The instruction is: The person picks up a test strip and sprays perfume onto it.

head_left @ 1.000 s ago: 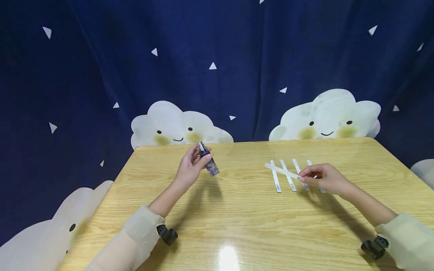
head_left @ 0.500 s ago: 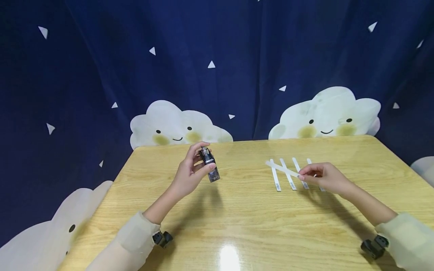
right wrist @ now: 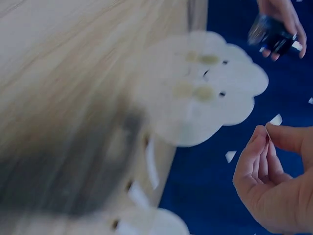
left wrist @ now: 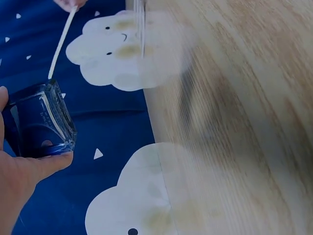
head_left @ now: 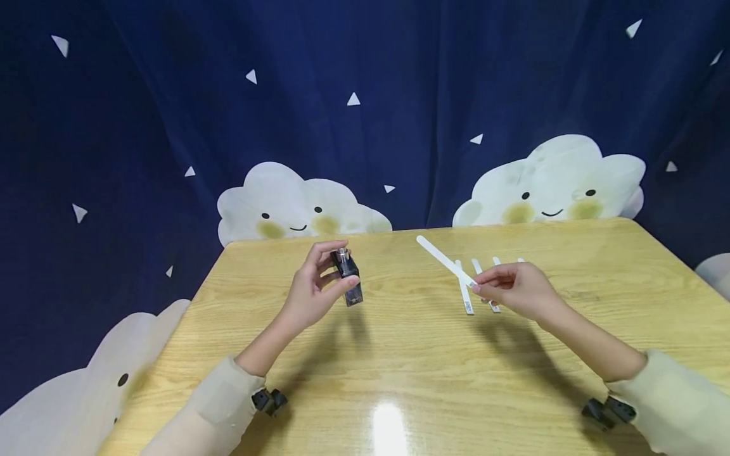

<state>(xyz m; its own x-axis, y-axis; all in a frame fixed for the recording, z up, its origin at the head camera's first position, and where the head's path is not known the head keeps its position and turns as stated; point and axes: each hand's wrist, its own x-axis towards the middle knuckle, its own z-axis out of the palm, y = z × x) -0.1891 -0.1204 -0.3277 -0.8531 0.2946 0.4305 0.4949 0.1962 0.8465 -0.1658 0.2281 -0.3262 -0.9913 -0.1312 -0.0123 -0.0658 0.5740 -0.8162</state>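
My left hand [head_left: 308, 291] holds a small dark glass perfume bottle [head_left: 354, 295] above the table, index finger over its silver spray top [head_left: 343, 253] and thumb along its side. In the left wrist view the clear, thick-walled base of the bottle [left wrist: 41, 120] shows. My right hand [head_left: 521, 290] pinches one end of a white paper test strip [head_left: 441, 256] between thumb and fingertips. The strip's free end slants up toward the bottle, apart from it. Beneath that hand several more white strips [head_left: 464, 297] lie on the table, partly hidden by it.
The wooden table [head_left: 399, 354] reaches back to a dark blue curtain [head_left: 319, 76] with white clouds and triangles. A black wrist camera [head_left: 269, 401] sits at the left sleeve, another camera [head_left: 608, 411] at the right.
My right hand has moved left with its strip, whose free end now points higher. The left hand has turned the bottle more upright, and its index finger has come over the spray top.
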